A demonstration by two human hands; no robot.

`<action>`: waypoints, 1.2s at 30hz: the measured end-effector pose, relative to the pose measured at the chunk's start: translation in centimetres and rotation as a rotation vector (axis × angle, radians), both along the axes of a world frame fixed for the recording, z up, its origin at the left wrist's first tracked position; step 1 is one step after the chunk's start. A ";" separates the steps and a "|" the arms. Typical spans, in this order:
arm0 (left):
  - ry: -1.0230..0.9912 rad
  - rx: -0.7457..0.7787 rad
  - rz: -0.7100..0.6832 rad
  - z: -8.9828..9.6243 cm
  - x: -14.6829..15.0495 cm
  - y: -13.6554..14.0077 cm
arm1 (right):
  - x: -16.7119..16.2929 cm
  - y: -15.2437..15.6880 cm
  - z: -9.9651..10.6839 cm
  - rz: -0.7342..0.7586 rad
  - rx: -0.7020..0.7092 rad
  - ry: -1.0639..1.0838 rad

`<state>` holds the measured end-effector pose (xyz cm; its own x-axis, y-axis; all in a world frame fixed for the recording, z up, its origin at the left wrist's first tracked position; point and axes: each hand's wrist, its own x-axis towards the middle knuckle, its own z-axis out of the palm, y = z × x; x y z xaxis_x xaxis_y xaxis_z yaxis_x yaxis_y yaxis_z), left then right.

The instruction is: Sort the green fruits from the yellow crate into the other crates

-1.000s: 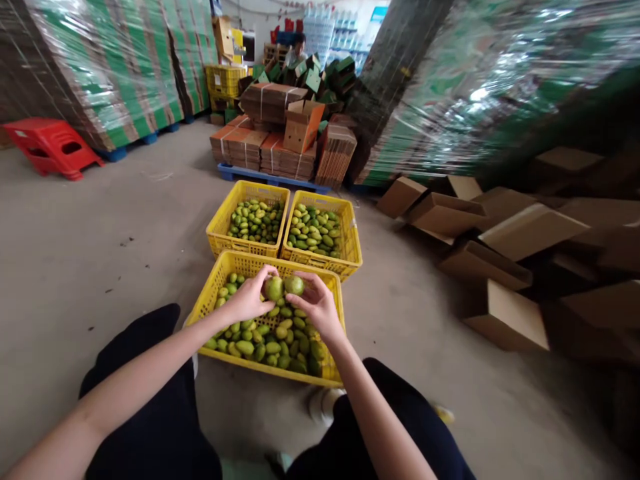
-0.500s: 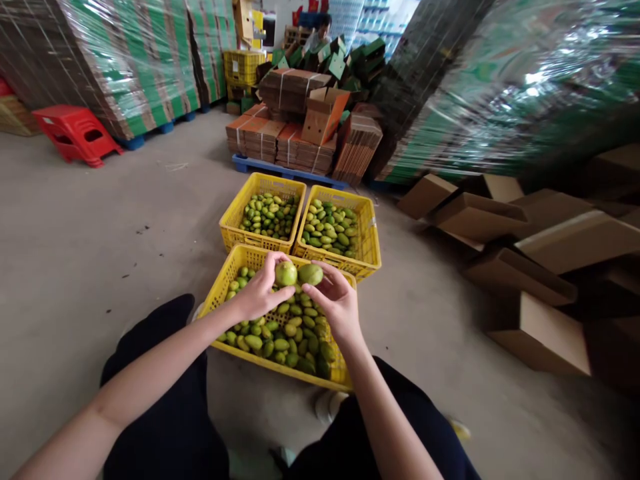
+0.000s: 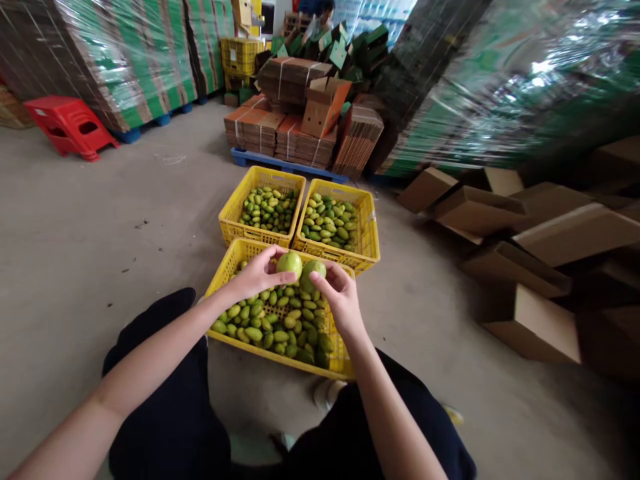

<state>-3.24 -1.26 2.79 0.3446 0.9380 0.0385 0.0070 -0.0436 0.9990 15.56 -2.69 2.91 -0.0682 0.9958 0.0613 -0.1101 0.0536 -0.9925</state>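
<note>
My left hand [image 3: 261, 273] is closed round a light green, rounded fruit [image 3: 290, 264], with the thumb below it and the fingers behind. Beside it, my right hand [image 3: 343, 299] grips a darker green fruit [image 3: 313, 273] between thumb and fingers. The two fruits are side by side, close together, above the front yellow crate [image 3: 280, 363]. Loose oval fruits [image 3: 280, 337], green to yellowish, lie in that crate, and its bottom shows in places between them. My hands hide part of its far side.
Two more yellow crates [image 3: 235, 223] [image 3: 370, 250] of similar fruit stand just behind. Further back, flattened cartons [image 3: 255, 130] are stacked on a blue pallet [image 3: 285, 164]. A red stool [image 3: 73, 127] stands left, open cardboard boxes [image 3: 545, 327] lie right. A person [image 3: 325, 15] is in the background.
The fruit in my right hand has turned, from lying sideways to a rounder, more end-on outline. The left fruit has shifted slightly. The whole view has moved a little.
</note>
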 end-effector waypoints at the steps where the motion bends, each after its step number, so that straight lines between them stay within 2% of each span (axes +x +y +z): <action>1: -0.057 -0.114 -0.049 -0.2 0.1 0.1 | -0.1 -0.1 0.1 0.025 -0.072 0.039; 3: -0.151 -0.260 -0.098 -0.5 0.3 0.3 | -0.2 -0.2 0.1 0.067 -0.214 0.128; 6: -0.222 -0.360 -0.104 -0.7 0.8 0.2 | -0.6 -0.1 0.0 0.085 -0.366 0.183; 11: -0.156 -0.493 -0.118 -1.0 1.2 0.1 | -0.8 0.2 -0.2 0.119 -0.610 0.149; 15: -0.097 -0.599 -0.066 -1.3 1.2 0.2 | -0.9 0.3 0.0 0.194 -0.800 0.145; 20: -0.071 -0.647 -0.053 -1.8 1.2 0.4 | -1.0 0.5 0.2 0.234 -0.871 0.148; 24: -0.040 -0.614 -0.091 -2.2 1.0 0.4 | -1.1 0.7 -0.1 0.251 -0.884 0.138; 26: -0.047 -0.544 -0.078 -2.1 0.9 0.3 | -1.1 0.7 -0.4 0.249 -0.809 0.146; 28: -0.087 -0.380 0.020 -1.7 0.9 0.2 | -1.0 0.6 -0.6 0.177 -0.585 0.163; 30: -0.123 -0.161 0.140 -1.3 0.8 0.1 | -0.8 0.4 -0.7 0.051 -0.285 0.149; 32: -0.118 0.015 0.196 -0.9 0.6 0.2 | -0.6 0.3 -0.8 -0.048 -0.042 0.077; 36: -0.069 0.204 0.192 -1.0 0.2 0.3 | -0.2 0.2 -1.1 -0.120 0.239 -0.172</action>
